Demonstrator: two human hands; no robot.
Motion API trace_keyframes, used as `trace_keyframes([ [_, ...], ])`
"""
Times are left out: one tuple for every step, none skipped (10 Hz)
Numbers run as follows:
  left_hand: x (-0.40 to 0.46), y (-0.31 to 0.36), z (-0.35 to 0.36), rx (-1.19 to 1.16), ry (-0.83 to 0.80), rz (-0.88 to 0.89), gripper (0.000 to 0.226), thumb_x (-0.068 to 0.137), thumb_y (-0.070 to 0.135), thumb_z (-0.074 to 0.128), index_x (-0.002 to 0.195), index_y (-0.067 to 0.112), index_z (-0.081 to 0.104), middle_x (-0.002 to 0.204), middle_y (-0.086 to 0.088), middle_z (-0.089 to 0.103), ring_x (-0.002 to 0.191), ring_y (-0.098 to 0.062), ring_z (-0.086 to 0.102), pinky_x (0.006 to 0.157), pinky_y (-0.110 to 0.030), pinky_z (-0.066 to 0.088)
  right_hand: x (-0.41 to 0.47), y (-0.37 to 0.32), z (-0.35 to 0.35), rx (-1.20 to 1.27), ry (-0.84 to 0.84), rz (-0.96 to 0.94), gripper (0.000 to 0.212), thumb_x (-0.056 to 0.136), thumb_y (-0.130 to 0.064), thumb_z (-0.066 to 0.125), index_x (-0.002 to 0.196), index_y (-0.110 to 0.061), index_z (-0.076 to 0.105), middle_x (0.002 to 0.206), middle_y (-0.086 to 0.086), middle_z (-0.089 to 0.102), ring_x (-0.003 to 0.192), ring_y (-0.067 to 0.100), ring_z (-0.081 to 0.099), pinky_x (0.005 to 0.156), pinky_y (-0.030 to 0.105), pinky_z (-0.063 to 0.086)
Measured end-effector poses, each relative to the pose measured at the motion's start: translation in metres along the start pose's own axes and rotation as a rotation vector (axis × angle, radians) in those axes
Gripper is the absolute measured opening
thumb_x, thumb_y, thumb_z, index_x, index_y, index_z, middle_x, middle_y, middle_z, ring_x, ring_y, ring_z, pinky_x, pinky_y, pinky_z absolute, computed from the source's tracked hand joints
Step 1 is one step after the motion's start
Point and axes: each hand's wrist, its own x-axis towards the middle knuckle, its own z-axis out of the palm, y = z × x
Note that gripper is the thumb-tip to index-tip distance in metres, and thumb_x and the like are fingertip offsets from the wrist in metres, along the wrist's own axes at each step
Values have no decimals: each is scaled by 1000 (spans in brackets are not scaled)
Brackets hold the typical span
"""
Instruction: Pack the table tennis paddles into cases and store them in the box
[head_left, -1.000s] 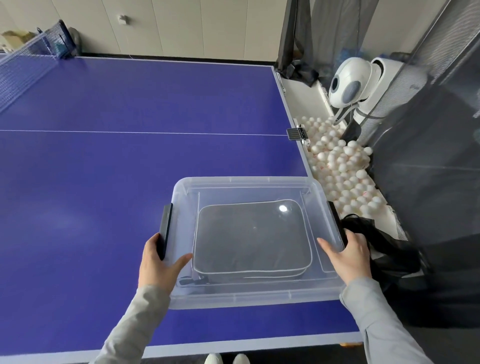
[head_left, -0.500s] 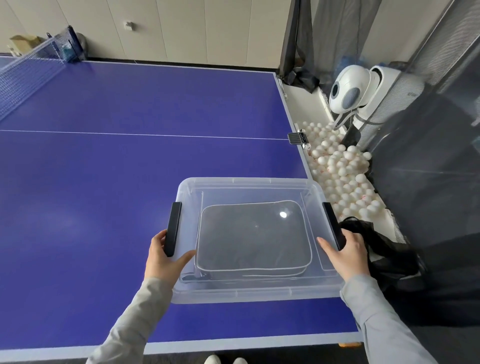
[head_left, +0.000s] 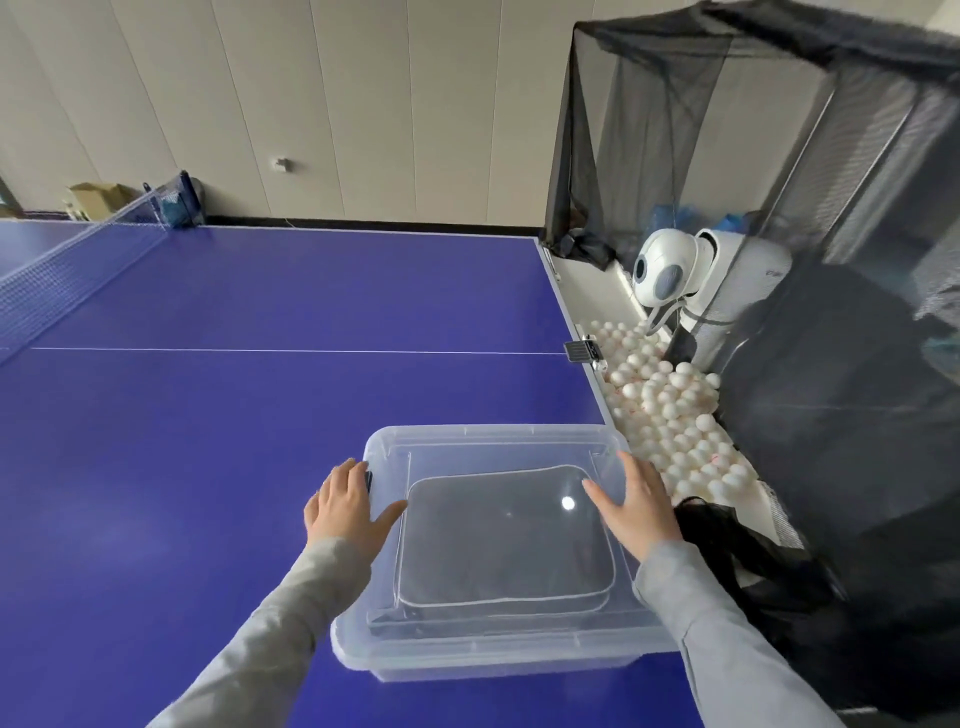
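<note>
Head view: both hands, left hand (head_left: 347, 506) and right hand (head_left: 640, 503), lie flat, fingers straight, on the box (head_left: 498, 644) lid; stiff, slick, probably light; best gripped at its side edges.

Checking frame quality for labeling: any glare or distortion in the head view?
Head view: one small bright glare spot on the box lid above the case; wide-angle bending at the edges; both hands, left hand and right hand, look sharp.

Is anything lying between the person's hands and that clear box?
Nothing visible does. The left hand and right hand already rest flat on the lid of the clear box, above the paddle case.
</note>
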Motion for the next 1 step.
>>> trace_keyframes([
  [17, 17, -13, 145, -61, 102, 78, 90, 60, 38, 150, 17, 12, 159, 2, 9, 147, -17, 5, 118, -38, 6, 15, -27, -2, -61, -58, -108, 66, 91, -41, 55, 144, -9, 31, 149, 7, 34, 138, 22, 30, 111, 31, 24],
])
